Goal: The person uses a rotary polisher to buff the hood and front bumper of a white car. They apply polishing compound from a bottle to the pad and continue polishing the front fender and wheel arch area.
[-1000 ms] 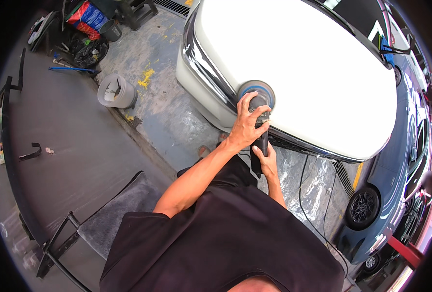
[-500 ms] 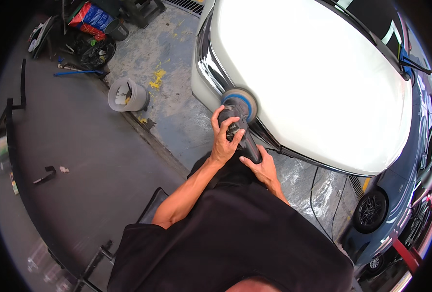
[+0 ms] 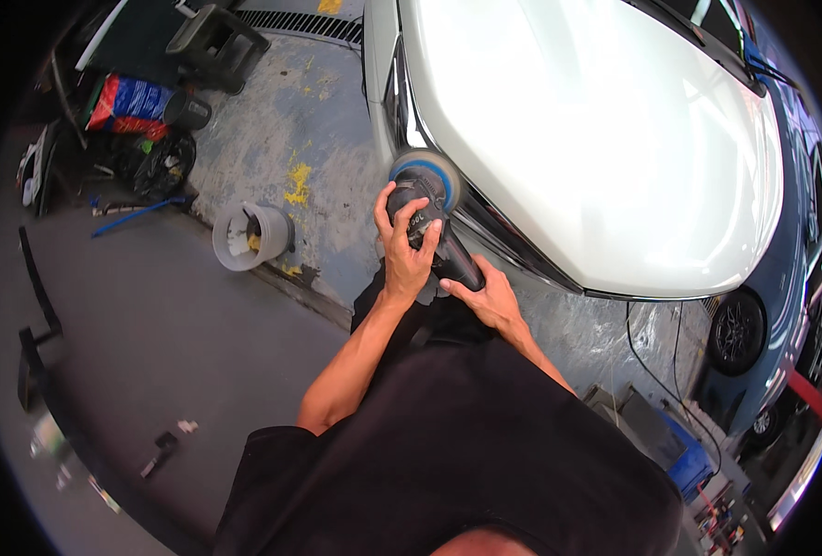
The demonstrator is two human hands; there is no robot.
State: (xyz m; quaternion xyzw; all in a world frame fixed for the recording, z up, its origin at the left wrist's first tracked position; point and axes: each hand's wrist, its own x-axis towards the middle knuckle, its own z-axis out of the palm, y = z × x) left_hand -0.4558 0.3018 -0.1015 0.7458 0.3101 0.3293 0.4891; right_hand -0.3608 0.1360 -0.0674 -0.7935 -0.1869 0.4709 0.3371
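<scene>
I've slid the polisher down off the white car bonnet to its front left corner; left hand clamps its head, right hand grips the handle, so edge work begins

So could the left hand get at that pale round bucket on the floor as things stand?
Probably not: the left hand is wrapped round the black polishing machine at the white car, and the pale round bucket sits well off to the left across bare floor.
</scene>
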